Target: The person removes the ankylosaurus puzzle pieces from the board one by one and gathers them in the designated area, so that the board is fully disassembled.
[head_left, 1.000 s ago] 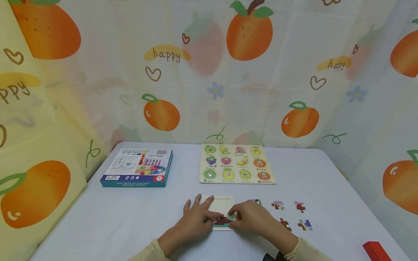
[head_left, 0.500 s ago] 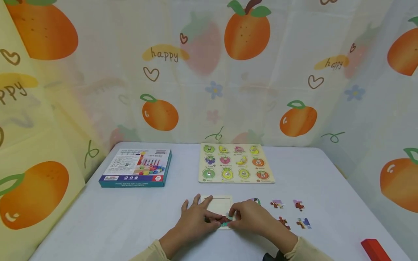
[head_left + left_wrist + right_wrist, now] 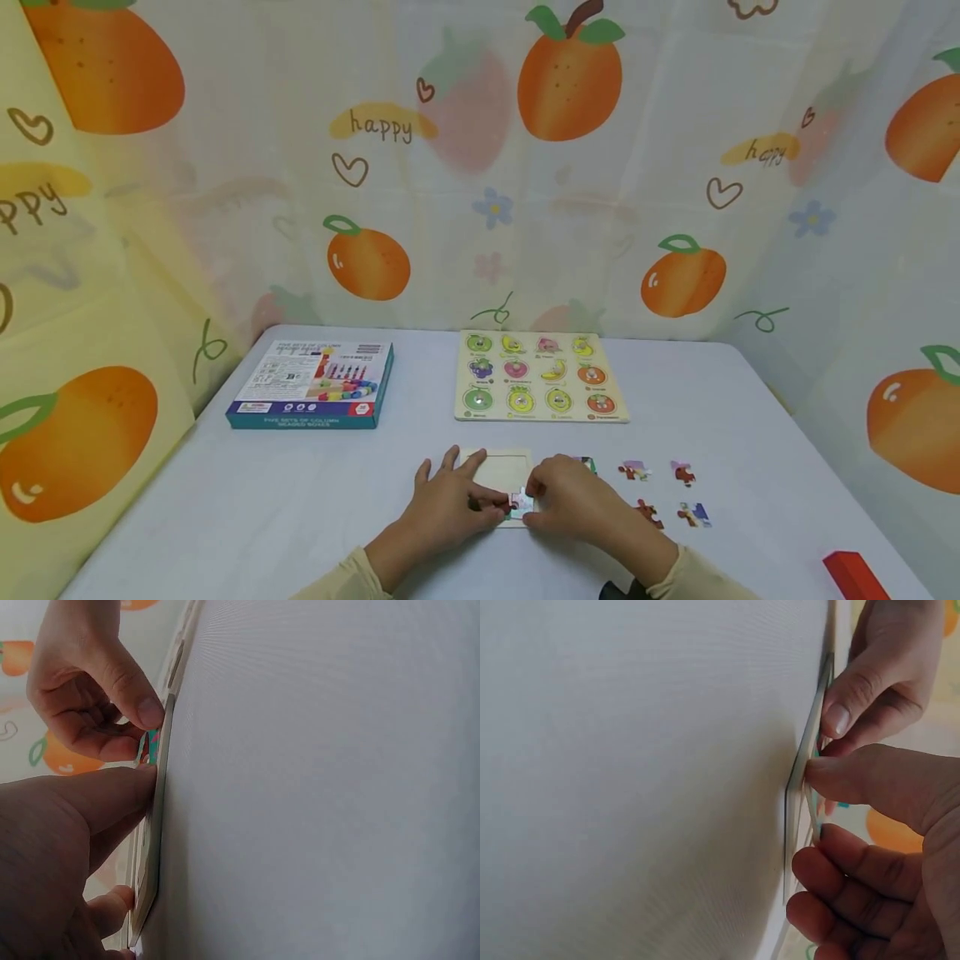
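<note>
A small pale wooden puzzle frame [image 3: 501,472] lies on the table between both hands. My right hand [image 3: 573,504] pinches a jigsaw piece [image 3: 521,503] between thumb and fingers at the frame's lower right. That piece stands tilted in the right wrist view, its edge [image 3: 814,810] against the thumb. My left hand [image 3: 447,504] rests over the frame's left side with fingers spread, thumb and forefinger touching the brown and green picture part beside the held piece. Much of the lower picture is hidden under the fingers.
Several loose jigsaw pieces [image 3: 634,471] lie right of the frame, one partly behind the right hand. Behind are a fruit puzzle board [image 3: 542,377] and a teal-edged box [image 3: 311,385]. A red block [image 3: 857,575] sits at the front right.
The piece in the right hand has tipped up, so its light printed face now shows toward the head camera. Both hands stay nearly in place over the frame.
</note>
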The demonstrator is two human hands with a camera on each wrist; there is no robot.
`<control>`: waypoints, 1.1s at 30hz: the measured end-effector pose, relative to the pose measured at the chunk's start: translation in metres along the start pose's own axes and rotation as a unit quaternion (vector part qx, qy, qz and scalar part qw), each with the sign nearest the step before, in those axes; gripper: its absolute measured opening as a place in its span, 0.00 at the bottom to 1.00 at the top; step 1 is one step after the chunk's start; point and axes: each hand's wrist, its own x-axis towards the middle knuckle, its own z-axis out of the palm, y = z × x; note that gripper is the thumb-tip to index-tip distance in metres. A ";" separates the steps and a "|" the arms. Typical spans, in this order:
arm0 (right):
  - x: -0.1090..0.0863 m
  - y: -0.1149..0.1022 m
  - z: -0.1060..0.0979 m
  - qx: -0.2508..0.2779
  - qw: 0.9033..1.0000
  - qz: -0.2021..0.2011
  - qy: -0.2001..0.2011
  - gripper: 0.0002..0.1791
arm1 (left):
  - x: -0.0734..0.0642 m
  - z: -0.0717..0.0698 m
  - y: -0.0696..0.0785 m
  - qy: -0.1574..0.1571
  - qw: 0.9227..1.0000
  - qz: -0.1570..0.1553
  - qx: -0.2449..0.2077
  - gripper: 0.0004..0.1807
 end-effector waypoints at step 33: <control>-0.101 0.037 -0.019 0.008 0.998 0.043 -0.039 0.09 | 0.002 0.007 -0.007 0.017 1.000 0.006 0.007 0.15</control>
